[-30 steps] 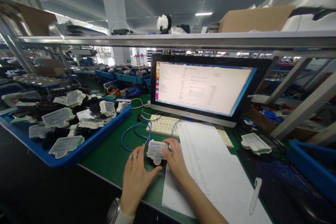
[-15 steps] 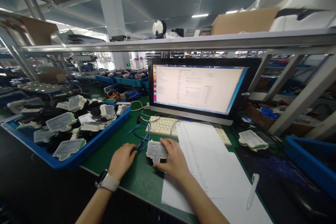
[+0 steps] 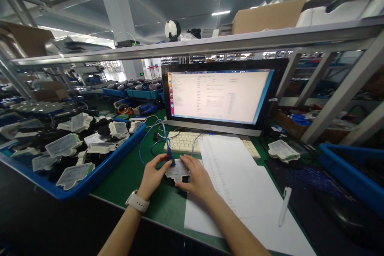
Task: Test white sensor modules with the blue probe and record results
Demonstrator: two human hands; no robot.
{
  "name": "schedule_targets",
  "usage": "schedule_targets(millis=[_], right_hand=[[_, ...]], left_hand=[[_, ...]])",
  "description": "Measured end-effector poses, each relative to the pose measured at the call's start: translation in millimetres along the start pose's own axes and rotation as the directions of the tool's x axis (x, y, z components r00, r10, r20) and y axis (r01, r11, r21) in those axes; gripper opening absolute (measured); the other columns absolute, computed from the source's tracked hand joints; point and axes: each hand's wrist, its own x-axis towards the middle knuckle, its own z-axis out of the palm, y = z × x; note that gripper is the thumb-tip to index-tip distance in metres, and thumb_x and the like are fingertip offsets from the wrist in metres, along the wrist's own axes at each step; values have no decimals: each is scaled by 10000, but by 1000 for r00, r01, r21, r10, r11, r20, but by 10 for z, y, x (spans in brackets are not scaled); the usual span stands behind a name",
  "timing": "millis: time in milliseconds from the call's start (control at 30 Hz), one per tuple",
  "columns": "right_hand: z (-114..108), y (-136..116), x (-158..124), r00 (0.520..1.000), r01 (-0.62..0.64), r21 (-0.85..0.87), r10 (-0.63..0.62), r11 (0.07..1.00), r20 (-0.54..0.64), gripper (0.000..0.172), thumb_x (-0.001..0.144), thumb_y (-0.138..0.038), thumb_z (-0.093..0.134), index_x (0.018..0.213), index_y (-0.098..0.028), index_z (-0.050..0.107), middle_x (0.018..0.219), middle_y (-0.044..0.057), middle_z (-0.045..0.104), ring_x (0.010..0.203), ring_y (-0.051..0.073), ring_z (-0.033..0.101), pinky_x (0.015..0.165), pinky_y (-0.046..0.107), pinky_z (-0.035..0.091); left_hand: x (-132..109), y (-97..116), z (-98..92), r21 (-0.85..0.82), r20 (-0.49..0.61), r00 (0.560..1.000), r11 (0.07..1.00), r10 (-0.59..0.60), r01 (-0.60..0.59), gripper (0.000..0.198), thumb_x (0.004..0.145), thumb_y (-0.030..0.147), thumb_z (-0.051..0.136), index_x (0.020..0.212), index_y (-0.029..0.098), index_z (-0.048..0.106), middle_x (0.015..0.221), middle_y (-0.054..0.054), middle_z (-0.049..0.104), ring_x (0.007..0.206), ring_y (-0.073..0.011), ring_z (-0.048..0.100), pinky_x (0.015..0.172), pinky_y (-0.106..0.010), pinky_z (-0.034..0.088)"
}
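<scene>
My left hand pinches the plug end of a blue cable just over the far left part of a white-cased module. Whether the plug touches the module or sits in it, I cannot tell. With thumb and fingers, my right hand grips that module by its right side. It rests on the green table mat, in front of the keyboard. The cable loops back beside the keyboard.
A blue tray heaped with similar modules stands at left. Behind the keyboard is a monitor. Printed sheets and a white pen lie at right, near another module and a mouse. A shelf crosses above.
My left hand has moved right with the blue cable's plug, from beside the module to above it. My right hand keeps its grip on the module. The whole view has shifted slightly.
</scene>
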Motion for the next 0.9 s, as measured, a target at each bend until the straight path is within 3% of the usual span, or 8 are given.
schedule_targets(millis=[233, 367, 500, 633, 800, 900], right_hand=[[-25, -56, 6, 999, -30, 11, 30, 999, 19, 776, 602, -245, 793, 1297, -212, 447, 1296, 139, 473, 1184, 290, 445, 984, 478, 391], [-255, -209, -80, 997, -27, 51, 30, 998, -67, 593, 741, -295, 691, 1282, -216, 461, 1296, 120, 481, 1192, 279, 448, 990, 464, 398], [-782, -282, -408, 960, -13, -29, 4, 999, -279, 395, 872, -307, 516, 1253, -219, 467, 1258, 106, 511, 1165, 273, 476, 962, 471, 423], [-1491, -60, -956, 878, -123, -361, -68, 924, -474, 306, 861, -332, 516, 1147, -221, 524, 1155, 112, 561, 1074, 291, 529, 931, 491, 425], [-2288, 550, -1671, 869, -375, -627, 23, 683, -494, 400, 849, -494, 413, 1070, -190, 551, 1097, 134, 563, 1037, 328, 534, 960, 511, 376], [-2531, 909, -1988, 893, -391, -682, 74, 618, -445, 457, 826, -544, 386, 1049, -186, 563, 1028, 143, 589, 989, 354, 555, 898, 533, 419]], left_hand=[[-20, -72, 27, -35, -12, 1000, 999, -20, 20, 344, 752, 421, 601, 964, 152, 633, 956, -76, 686, 904, -220, 646, 816, -336, 529], [-44, -84, 51, -26, -30, 999, 1000, -15, 14, 353, 761, 421, 591, 979, 146, 631, 962, -81, 686, 901, -221, 649, 821, -340, 531], [-87, -132, 76, -5, -56, 998, 1000, 1, -1, 346, 764, 413, 596, 982, 148, 639, 964, -82, 688, 887, -221, 653, 825, -342, 529], [-139, -165, 93, 6, -95, 995, 999, 34, -33, 302, 754, 392, 612, 952, 170, 659, 952, -69, 691, 892, -222, 649, 848, -351, 516], [-179, -230, 90, 42, -87, 981, 985, 171, -168, 260, 783, 373, 588, 971, 210, 663, 1015, -50, 686, 939, -209, 643, 898, -348, 495], [-176, -313, 98, 94, -83, 969, 970, 231, -223, 279, 803, 404, 565, 995, 223, 654, 1041, -44, 680, 941, -206, 648, 898, -345, 502]])
